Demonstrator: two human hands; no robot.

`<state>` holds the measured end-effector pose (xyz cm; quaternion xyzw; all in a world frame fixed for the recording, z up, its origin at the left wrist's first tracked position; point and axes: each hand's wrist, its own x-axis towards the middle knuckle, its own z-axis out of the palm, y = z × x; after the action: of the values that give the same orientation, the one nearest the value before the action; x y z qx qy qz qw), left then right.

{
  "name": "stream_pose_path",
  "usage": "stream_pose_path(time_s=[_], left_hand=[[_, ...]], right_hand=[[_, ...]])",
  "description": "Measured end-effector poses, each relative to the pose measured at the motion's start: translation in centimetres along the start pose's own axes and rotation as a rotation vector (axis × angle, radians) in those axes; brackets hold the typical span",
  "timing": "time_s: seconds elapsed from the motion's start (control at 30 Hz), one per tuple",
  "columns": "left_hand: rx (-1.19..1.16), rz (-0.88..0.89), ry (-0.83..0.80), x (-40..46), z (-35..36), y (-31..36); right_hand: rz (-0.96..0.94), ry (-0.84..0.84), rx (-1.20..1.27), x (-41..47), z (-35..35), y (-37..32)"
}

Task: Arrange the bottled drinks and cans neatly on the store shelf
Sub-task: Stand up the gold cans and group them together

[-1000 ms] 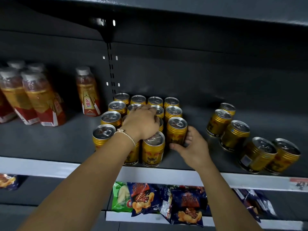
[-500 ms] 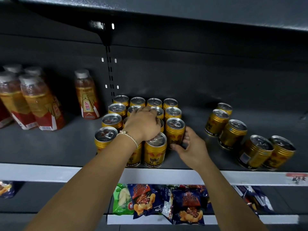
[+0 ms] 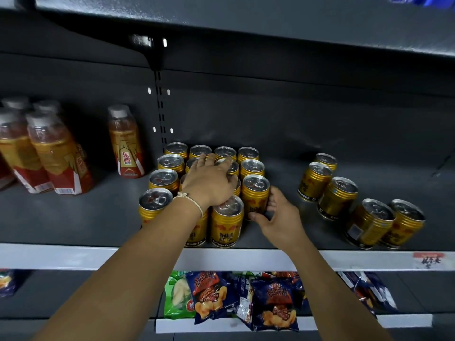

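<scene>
A tight block of gold Red Bull cans (image 3: 226,220) stands in rows at the middle of the dark shelf (image 3: 73,217). My left hand (image 3: 211,183) lies flat over the can tops in the middle of the block, fingers stretched toward the back rows. My right hand (image 3: 275,217) curls its fingers and thumb round the lower side of the right-hand gold can (image 3: 254,193). Several loose gold cans (image 3: 337,195) stand scattered to the right, apart from the block.
Orange bottled drinks (image 3: 125,143) with red labels stand at the left, one alone near the upright, others grouped at the far left (image 3: 49,153). Snack bags (image 3: 246,299) fill the lower shelf. Another shelf (image 3: 246,25) hangs overhead. A price tag (image 3: 429,260) sits on the rail.
My left hand has flattened and slid further back over the can tops. My right hand stays at the same can, its fingers now round the can's side.
</scene>
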<state>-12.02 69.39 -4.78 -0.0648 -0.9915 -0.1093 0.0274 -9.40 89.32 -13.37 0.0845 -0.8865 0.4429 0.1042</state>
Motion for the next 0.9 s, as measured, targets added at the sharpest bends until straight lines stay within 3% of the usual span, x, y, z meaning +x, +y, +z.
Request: stream_pose_path(time_s=[0.27,0.53,0.67,0.77,0.9], left_hand=[[-0.01,-0.001,0.023,0.0,0.0,0.0],[-0.091,0.04,0.191,-1.3,-0.3,0.3],[-0.072,0.1,0.153,-1.7,-1.3,0.5],[-0.091,0.149,0.188,-1.7,-2.4,1.6],[-0.112,0.257,0.208,-1.6,-2.9,5.7]], right_hand=[[-0.006,-0.009,-0.011,0.2,0.0,0.1],[-0.001,-0.02,0.01,0.0,-0.2,-0.3],[0.044,-0.036,0.087,-0.3,-1.6,-0.7],[0.022,0.037,0.057,-0.7,-3.7,-0.9],[-0.127,0.29,-0.057,-1.8,-7.7,-1.5]])
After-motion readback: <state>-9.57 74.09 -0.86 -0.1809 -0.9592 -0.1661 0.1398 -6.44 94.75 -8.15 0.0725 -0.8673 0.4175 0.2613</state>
